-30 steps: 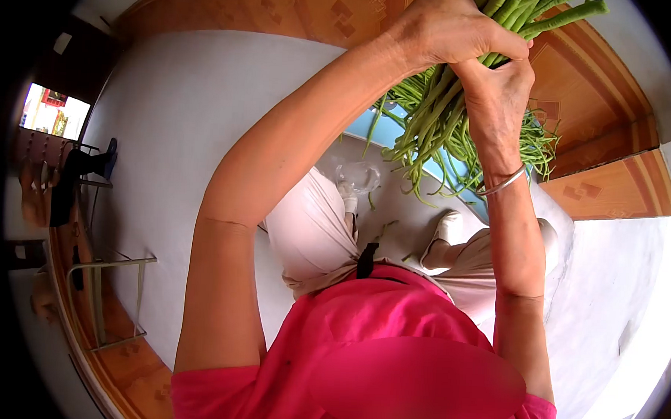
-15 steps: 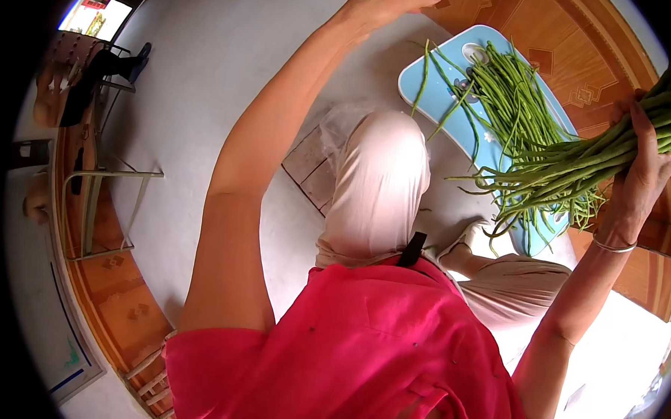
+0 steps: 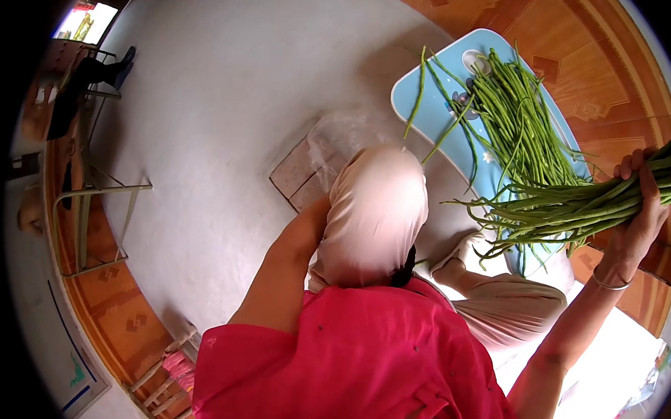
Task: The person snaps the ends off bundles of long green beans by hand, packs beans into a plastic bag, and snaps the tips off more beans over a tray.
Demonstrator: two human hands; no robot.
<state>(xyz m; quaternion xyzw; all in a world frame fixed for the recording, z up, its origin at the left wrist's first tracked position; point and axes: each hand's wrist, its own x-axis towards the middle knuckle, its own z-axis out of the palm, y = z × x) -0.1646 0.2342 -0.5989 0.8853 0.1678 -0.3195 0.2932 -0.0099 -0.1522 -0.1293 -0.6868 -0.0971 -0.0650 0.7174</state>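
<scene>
My right hand (image 3: 644, 212) is closed around a thick bundle of long green beans (image 3: 568, 205), held over the right end of a low blue table. The beans' thin ends fan out to the left. A pile of long beans (image 3: 519, 116) lies on the blue table (image 3: 431, 86), with a few loose ones near its left edge. My left forearm (image 3: 293, 241) reaches down beside my raised knee (image 3: 381, 200), which hides the left hand.
Clear plastic (image 3: 338, 138) lies on a tiled patch of floor (image 3: 296, 174) beyond my knee. At the left stand a metal-framed stool (image 3: 100, 192) and another person's leg (image 3: 94, 72). A wooden chair (image 3: 166, 397) is at the lower left.
My left arm has come down from the top of the view, and its hand has gone behind my knee. The right hand still grips the beans, slightly lower.
</scene>
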